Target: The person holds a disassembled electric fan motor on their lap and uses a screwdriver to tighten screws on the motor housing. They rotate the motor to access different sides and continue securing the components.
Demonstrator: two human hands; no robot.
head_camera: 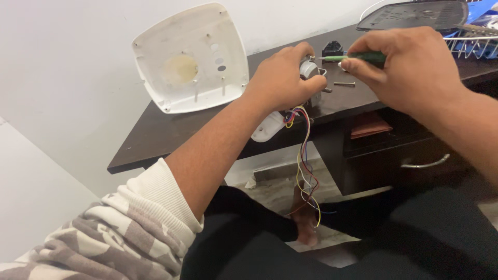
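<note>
My left hand [282, 78] grips a small grey metal motor part [309, 69] over the dark wooden desk [155, 136]. A bundle of coloured wires [303, 155] hangs from that part down past the desk edge. My right hand [410, 65] holds a green-handled screwdriver [358, 57] level, its tip pointing left into the motor part. A white plastic piece [267, 127] sticks out under my left wrist.
A white square plastic cover [189, 57] leans against the wall on the desk's left. A loose screw [344, 83] and a small black part [332, 49] lie on the desk. A dark flat panel [415, 14] and a wire rack [474, 44] sit far right. A drawer [410, 155] stands partly out.
</note>
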